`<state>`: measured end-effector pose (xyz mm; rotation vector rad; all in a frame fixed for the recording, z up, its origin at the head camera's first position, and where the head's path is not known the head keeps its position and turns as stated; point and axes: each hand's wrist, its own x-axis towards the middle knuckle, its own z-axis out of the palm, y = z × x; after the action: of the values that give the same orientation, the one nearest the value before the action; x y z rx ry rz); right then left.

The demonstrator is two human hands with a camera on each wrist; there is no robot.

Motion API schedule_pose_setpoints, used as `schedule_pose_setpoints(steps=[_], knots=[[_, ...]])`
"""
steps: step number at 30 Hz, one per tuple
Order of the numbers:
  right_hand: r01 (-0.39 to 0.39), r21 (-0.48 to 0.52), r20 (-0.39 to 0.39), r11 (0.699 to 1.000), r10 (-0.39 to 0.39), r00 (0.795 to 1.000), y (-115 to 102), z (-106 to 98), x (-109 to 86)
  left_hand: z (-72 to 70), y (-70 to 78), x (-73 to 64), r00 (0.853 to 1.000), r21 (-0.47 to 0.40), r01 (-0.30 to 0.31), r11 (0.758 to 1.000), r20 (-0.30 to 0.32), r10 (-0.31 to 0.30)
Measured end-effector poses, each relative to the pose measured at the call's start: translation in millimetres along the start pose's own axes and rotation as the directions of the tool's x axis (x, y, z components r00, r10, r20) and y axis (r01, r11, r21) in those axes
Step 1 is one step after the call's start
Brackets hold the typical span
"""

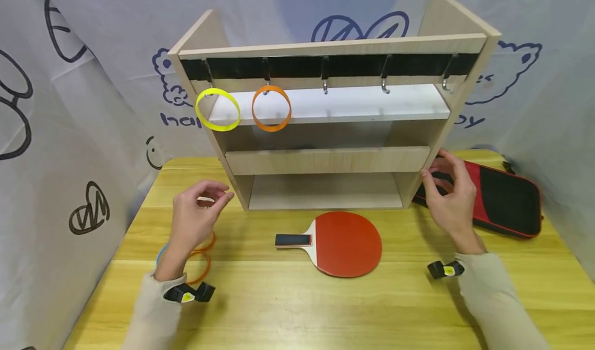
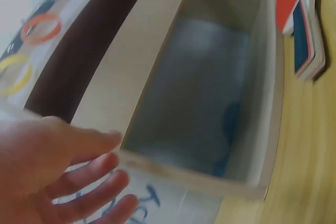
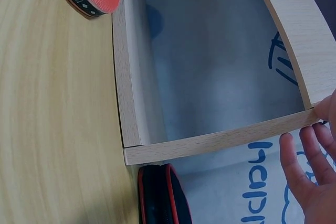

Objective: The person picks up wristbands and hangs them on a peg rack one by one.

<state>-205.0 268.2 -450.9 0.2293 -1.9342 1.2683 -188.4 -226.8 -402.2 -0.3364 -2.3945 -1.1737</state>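
Seen from the head camera, the wooden rack (image 1: 327,160) stood straight ahead of me on the tabletop (image 1: 279,308), between my two hands, its long axis running left to right. My right hand (image 1: 451,197) was the nearer, its thumb at the front edge of the right side panel; my left hand (image 1: 197,213) stood just outside the opposite panel, thumb and fingers curved with a narrow gap and nothing held. A yellow ring (image 1: 223,128) and an orange ring (image 1: 271,129) hung from the two leftmost hooks, while the red table tennis bat (image 1: 348,244) lay before the rack, handle to the left. From the left wrist, my thumb pointed at the end of the rack with my other fingers loosely spread outside it; whether the thumb touched the wood, I could not tell. From the right wrist, my thumb tip met the panel's edge where the crossboard joined it, my remaining fingers loose and apart on the outer side, and the black-and-red case (image 3: 165,195) lay just beyond that same panel.
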Motion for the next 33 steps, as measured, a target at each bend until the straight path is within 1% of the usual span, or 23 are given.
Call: schedule_pose_setpoints(steps=[4,7,9,11,15,17,21,24,26,28,33], knots=[[-0.001,-0.004,-0.003,1.000,0.001,1.000,3.3,1.0,-0.3,-16.6,-10.8,-0.7,0.994,0.037,0.027,0.999,0.103,-0.030],[-0.003,-0.003,0.002,1.000,0.003,1.000,3.1,0.7,-0.4,-26.7,-18.0,-0.5,0.981,0.063,0.047,0.997,0.186,-0.058],[-0.004,0.000,0.001,1.000,0.004,1.000,1.6,0.4,-0.3,-32.5,-22.5,0.0,0.966,0.085,0.058,0.995,0.245,-0.078],[-0.006,0.004,0.002,1.000,0.006,1.000,-0.2,0.1,0.0,-37.4,-27.1,0.8,0.949,0.107,0.072,0.992,0.300,-0.101],[-0.010,0.009,0.008,1.000,0.010,1.000,-2.0,-1.0,0.8,-45.1,-37.8,2.3,0.913,0.154,0.093,0.984,0.382,-0.146],[-0.011,0.009,0.011,1.000,0.010,1.000,-1.3,-1.1,0.9,-48.3,-43.3,2.3,0.895,0.179,0.106,0.978,0.411,-0.172],[-0.004,0.002,0.006,1.000,0.004,1.000,0.7,-0.5,0.8,-54.0,-51.7,0.6,0.855,0.227,0.137,0.964,0.465,-0.231],[0.003,-0.007,0.005,1.000,-0.003,1.000,1.4,0.1,0.7,-57.1,-56.2,-0.9,0.821,0.259,0.168,0.951,0.498,-0.280],[0.005,-0.011,0.006,1.000,-0.005,1.000,1.2,0.3,0.7,-58.3,-58.8,-1.6,0.802,0.288,0.181,0.940,0.510,-0.310],[0.005,-0.012,0.007,1.000,-0.005,1.000,0.7,0.4,0.7,-59.5,-60.9,-1.9,0.790,0.319,0.184,0.930,0.515,-0.333],[0.006,-0.015,0.005,1.000,-0.006,1.000,0.0,0.1,0.4,-62.0,-65.5,-2.0,0.769,0.388,0.169,0.906,0.523,-0.367]])
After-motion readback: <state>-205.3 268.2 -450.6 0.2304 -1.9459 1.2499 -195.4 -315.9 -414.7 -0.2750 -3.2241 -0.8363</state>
